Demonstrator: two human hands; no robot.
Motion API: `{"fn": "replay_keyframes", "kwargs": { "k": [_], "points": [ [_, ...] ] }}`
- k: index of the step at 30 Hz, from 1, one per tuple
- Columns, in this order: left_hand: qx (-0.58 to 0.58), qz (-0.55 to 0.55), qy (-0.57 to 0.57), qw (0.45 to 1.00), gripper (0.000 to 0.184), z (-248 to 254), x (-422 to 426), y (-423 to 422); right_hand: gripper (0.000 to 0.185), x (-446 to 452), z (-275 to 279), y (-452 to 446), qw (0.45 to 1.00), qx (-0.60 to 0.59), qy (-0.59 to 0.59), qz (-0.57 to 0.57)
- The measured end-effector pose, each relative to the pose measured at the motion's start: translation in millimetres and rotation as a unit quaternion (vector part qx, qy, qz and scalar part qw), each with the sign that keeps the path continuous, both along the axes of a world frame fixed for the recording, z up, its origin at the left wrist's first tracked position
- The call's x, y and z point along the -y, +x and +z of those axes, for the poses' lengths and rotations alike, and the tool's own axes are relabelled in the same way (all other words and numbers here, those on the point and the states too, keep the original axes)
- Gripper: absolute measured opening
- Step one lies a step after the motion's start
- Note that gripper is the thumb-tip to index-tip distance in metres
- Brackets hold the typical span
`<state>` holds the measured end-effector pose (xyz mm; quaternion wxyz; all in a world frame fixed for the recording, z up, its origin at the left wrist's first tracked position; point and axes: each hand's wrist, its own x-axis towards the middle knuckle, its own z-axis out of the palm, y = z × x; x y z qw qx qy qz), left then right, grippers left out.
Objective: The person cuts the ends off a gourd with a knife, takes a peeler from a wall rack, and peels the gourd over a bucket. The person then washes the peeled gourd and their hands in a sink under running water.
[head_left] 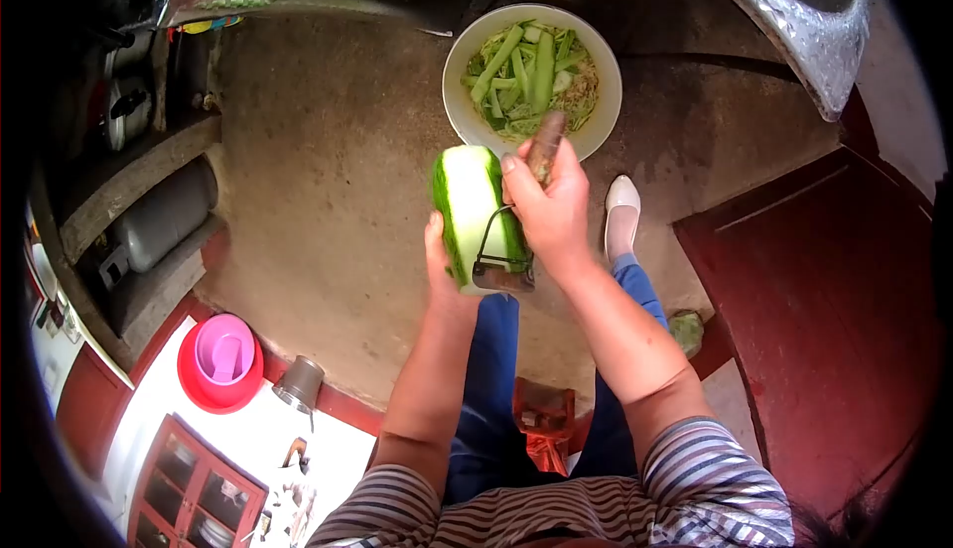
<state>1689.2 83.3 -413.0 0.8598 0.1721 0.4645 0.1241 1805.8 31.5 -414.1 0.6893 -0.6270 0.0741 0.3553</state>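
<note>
A large green gourd (467, 215), its pale flesh bared in a broad strip down the middle, is gripped by my left hand (442, 260) from the left side and below. Most of those fingers are hidden behind it. My right hand (551, 201) is closed around the wooden handle of a peeler (544, 151). The peeler's wire frame reaches down to a metal blade, which lies against the near right part of the gourd. Beyond both hands, a white basin (455, 81) on the floor holds long green peelings and shreds.
A dark red wooden panel (814, 310) stands at right, near a white shoe (622, 196). On the left are shelves with a grey gas cylinder (169, 215), pink and red basins (223, 349) and a grey bucket (298, 382). A shiny metal edge (794, 42) juts in at top right.
</note>
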Motion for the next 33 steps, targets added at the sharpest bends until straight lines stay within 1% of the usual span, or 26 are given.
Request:
{"fn": "replay_keyframes", "kwargs": {
  "k": [1, 2, 3, 4, 6, 7, 9, 10, 11, 12, 13, 14, 16, 17, 18, 19, 20, 22, 23, 24, 25, 26, 27, 28, 29, 33],
  "points": [
    [0.001, -0.001, 0.001, 1.000, 0.065, 0.6, 4.9, 0.6, 0.014, -0.5, -4.6, 1.5, 0.999, -0.003, -0.028, 0.030],
    [0.001, 0.024, -0.033, 0.999, 0.066, 2.0, 10.3, 0.6, 0.014, -2.1, -7.5, 5.7, 0.999, -0.003, -0.027, 0.029],
    [-0.001, 0.050, -0.066, 0.997, 0.068, 3.4, 12.9, -1.7, 0.014, -5.5, -11.8, 10.7, 0.999, -0.023, -0.006, 0.021],
    [-0.003, 0.051, -0.064, 0.997, 0.068, 3.4, 13.6, -5.8, 0.015, -9.3, -17.3, 15.5, 0.999, -0.041, 0.016, 0.014],
    [0.041, -0.036, -0.079, 0.995, 0.076, 3.2, 13.3, -14.1, 0.017, -18.6, -36.2, 21.4, 0.999, -0.018, -0.003, 0.030],
    [0.071, -0.025, -0.098, 0.992, 0.074, 4.4, 14.1, -16.3, 0.016, -23.4, -51.6, 22.0, 0.999, -0.007, -0.020, 0.045],
    [0.058, -0.022, -0.116, 0.991, 0.077, 5.5, 11.7, -21.8, 0.017, -35.7, -87.2, 28.4, 0.997, 0.004, -0.034, 0.063],
    [0.045, -0.019, -0.138, 0.989, 0.080, 6.9, 11.4, -26.3, 0.017, -39.6, -106.5, 32.5, 0.992, -0.004, -0.097, 0.079],
    [0.080, -0.027, -0.142, 0.986, 0.082, 8.0, 10.2, -31.5, 0.017, -40.7, -126.3, 32.3, 0.983, -0.012, -0.159, 0.096],
    [0.077, -0.027, -0.142, 0.986, 0.082, 13.6, 9.6, -30.1, 0.017, -36.9, -148.0, 30.3, 0.982, -0.015, -0.159, 0.096],
    [0.114, -0.022, -0.128, 0.985, 0.081, 23.1, 8.3, -23.9, 0.019, -30.5, -173.1, 26.9, 0.988, -0.073, -0.106, 0.089],
    [0.149, -0.014, -0.114, 0.982, 0.080, 28.6, 7.6, -22.0, 0.020, -24.9, -190.3, 15.6, 0.987, -0.056, -0.101, 0.107],
    [0.122, 0.024, -0.134, 0.983, 0.080, 24.3, 1.8, -35.7, 0.022, -13.5, -223.8, -7.2, 0.986, -0.020, -0.091, 0.142],
    [0.076, 0.009, -0.081, 0.994, 0.080, 18.2, -6.1, -34.2, 0.021, -16.3, -185.8, -0.9, 0.970, -0.223, -0.052, 0.078],
    [0.032, -0.007, -0.026, 0.999, 0.079, 9.9, -16.0, -33.3, 0.020, -18.5, -151.6, 3.5, 0.910, -0.415, -0.010, 0.011],
    [0.022, -0.030, -0.020, 0.999, 0.077, -4.6, -26.7, -42.5, 0.018, -15.6, -131.4, 0.8, 0.906, -0.422, 0.028, -0.005],
    [0.023, -0.029, -0.019, 0.999, 0.077, -4.1, -33.5, -36.2, 0.018, -13.8, -111.2, -2.2, 0.906, -0.421, 0.028, -0.003],
    [-0.006, -0.018, 0.001, 1.000, 0.079, -1.7, -45.0, -20.2, 0.018, -13.6, -73.2, -5.5, 0.921, -0.384, 0.036, -0.060],
    [0.079, -0.039, -0.009, 0.996, 0.076, -10.8, -49.8, -24.4, 0.018, -13.5, -53.4, -2.0, 0.920, -0.385, 0.037, -0.062],
    [0.076, -0.041, -0.008, 0.996, 0.076, -15.1, -50.0, -24.5, 0.017, -14.3, -33.5, 2.6, 0.947, -0.318, 0.036, -0.033],
    [0.037, 0.002, -0.020, 0.999, 0.073, -18.8, -48.7, -22.9, 0.015, -15.2, -21.3, 3.4, 0.968, -0.248, 0.036, -0.002],
    [0.000, 0.045, -0.032, 0.999, 0.070, -23.0, -47.3, -21.2, 0.015, -18.5, -14.8, -1.3, 0.969, -0.246, 0.037, -0.004],
    [0.002, 0.041, -0.033, 0.999, 0.070, -28.3, -45.0, -20.8, 0.013, -23.2, -8.6, -6.7, 0.980, -0.187, 0.054, -0.032],
    [-0.051, 0.052, -0.016, 0.997, 0.067, -33.2, -42.7, -21.0, 0.011, -26.3, -5.1, -9.7, 0.987, -0.129, 0.069, -0.061],
    [-0.103, 0.062, 0.003, 0.993, 0.064, -33.6, -41.5, -16.8, 0.011, -27.3, -8.6, -12.5, 0.994, -0.067, 0.067, -0.052],
    [-0.043, 0.101, -0.043, 0.993, 0.064, -25.5, -24.9, -4.4, 0.018, -23.1, -16.2, -12.3, 0.996, -0.061, 0.061, -0.033]
  ]
}}
